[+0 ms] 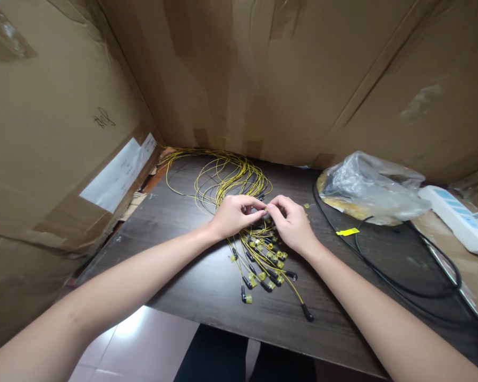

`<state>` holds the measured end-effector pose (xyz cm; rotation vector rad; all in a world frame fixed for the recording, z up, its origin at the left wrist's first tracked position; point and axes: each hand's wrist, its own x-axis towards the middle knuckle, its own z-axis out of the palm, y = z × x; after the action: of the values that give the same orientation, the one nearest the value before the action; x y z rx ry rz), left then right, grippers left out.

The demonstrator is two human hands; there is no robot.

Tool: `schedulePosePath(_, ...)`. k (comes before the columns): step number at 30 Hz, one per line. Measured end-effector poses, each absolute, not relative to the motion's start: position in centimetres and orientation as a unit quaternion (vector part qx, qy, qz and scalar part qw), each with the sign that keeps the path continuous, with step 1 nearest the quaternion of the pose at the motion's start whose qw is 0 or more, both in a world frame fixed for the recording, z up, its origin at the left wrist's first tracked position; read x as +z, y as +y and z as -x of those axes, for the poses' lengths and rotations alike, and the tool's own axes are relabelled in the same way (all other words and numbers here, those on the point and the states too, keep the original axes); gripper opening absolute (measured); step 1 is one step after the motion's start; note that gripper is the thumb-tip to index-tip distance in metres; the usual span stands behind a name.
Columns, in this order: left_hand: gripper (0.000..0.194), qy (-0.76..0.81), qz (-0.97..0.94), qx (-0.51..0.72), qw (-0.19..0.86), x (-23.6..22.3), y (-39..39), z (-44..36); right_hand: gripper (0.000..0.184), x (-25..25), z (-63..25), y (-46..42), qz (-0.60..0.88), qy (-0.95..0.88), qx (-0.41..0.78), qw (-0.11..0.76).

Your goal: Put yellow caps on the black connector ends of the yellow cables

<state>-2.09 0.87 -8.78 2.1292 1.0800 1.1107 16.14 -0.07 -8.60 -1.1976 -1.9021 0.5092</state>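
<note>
My left hand (pixel 239 213) and my right hand (pixel 289 218) meet over a bundle of thin yellow and black cables (pixel 239 180), thumb and fingers pinched on each. A small yellow piece, which looks like a cap, shows between the fingertips of both hands; what my left fingers grip is mostly hidden. Below my hands, the cable ends fan out toward the front edge, with black connectors (pixel 265 286), many carrying clear yellow caps (pixel 248 299). One black connector (pixel 307 313) at the lower right has no yellow cap on it. Right of my hands lies a loose yellow cap (pixel 306 206).
Cardboard walls (pixel 239 79) enclose the dark wooden table (pixel 191 276) at the back and left. On the right are a clear plastic bag (pixel 370 185), a black cord (pixel 382 270) with a yellow tag (pixel 347 232), and a white power strip (pixel 458 217).
</note>
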Motion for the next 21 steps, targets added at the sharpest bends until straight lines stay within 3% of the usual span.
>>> schedulePosePath(8, 0.011, 0.391, -0.784, 0.414, 0.248, -8.69, 0.74, 1.99, 0.034, -8.69, -16.16, -0.02, 0.483, -0.761, 0.192, 0.389)
schedulePosePath(15, 0.013, 0.394, -0.782, 0.408, 0.257, -8.58, 0.64, 2.00, 0.015, -8.52, -16.23, -0.19, 0.467, -0.755, 0.219, 0.406)
schedulePosePath(21, 0.014, 0.388, -0.784, 0.409, 0.259, -8.54, 0.66, 1.99, 0.026, -8.77, -16.18, -0.04, 0.479, -0.760, 0.198, 0.392)
